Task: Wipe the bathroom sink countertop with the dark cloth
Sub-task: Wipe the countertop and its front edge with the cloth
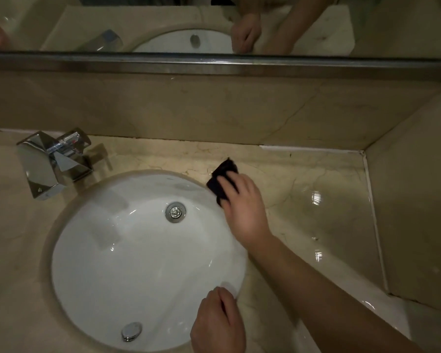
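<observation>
The dark cloth [222,178] lies folded on the marble tabletop [303,189] just right of centre in the frame, at the upper right rim of the white basin [143,250], and the right hand [242,207] is on top of it. The fingers [229,182] are laid over the cloth's lower right half and press it flat, so the grip is a downward press with the fingers spread forward; whether the thumb is tucked under the cloth's edge cannot be told. The cloth pokes out beyond the fingertips toward the upper left, and its long axis runs from lower left to upper right, roughly along the curve of the rim. The forearm comes in from the lower right corner, so the hand, the cloth and the strip of tabletop behind the basin stand in one line pointing toward the chrome faucet [54,161] at the left. That line is what the next stroke likely turns on: pushing on along it would carry the cloth across the narrow band between basin and back wall, while pulling back would bring it over the glossy, wet-looking stretch at the right. The left hand [218,324] sits at the bottom of the frame on the basin's lower right rim, fingers loosely curled and holding nothing, well apart from the cloth. A mirror [163,21] above reflects both arms.
</observation>
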`<state>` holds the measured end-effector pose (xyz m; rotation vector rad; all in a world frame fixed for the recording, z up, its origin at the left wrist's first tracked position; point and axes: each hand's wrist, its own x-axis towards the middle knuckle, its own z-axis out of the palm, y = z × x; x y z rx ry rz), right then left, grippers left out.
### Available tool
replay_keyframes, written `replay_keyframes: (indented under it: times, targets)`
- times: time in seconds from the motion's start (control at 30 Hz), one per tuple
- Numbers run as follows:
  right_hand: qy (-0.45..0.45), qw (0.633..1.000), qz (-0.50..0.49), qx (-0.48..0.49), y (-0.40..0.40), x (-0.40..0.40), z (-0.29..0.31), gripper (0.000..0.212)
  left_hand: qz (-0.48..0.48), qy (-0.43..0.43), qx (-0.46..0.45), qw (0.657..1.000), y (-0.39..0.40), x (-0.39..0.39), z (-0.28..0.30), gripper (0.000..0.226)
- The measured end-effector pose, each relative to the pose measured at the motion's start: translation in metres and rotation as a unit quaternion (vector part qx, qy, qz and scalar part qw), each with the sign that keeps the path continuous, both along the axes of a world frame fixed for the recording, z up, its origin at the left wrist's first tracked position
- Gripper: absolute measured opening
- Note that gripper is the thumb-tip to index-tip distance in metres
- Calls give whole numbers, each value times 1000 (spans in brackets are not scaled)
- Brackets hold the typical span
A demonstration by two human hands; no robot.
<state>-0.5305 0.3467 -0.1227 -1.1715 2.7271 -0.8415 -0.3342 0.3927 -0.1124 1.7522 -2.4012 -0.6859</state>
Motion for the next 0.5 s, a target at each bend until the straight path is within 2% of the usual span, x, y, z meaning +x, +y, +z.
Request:
replay_keyframes:
  times: [0.07, 0.13, 0.2, 0.27, 0.37, 0.5]
  targets:
    - [-3, 999, 53, -5, 10, 14, 1, 51, 3, 1, 0, 1000, 0, 2, -1, 37]
    - [7, 998, 66, -12, 31, 18, 10, 49, 2, 6, -2, 1000, 0, 2, 0, 38]
    - [8, 999, 8, -40, 56, 13, 24, 43, -3, 14, -1, 1000, 0, 1, 2, 37]
    - [-2, 992, -112, -65, 86, -5, 36, 39, -10, 14, 4, 1000, 0, 1, 1, 35]
    - [24, 965, -260, -22, 119, -45, 25, 39, -25, 23, 7, 999, -2, 0, 3, 34]
    - [45, 955, -292, 37, 108, -55, 0, 46, -50, 46, 9, 998, -5, -1, 5, 35]
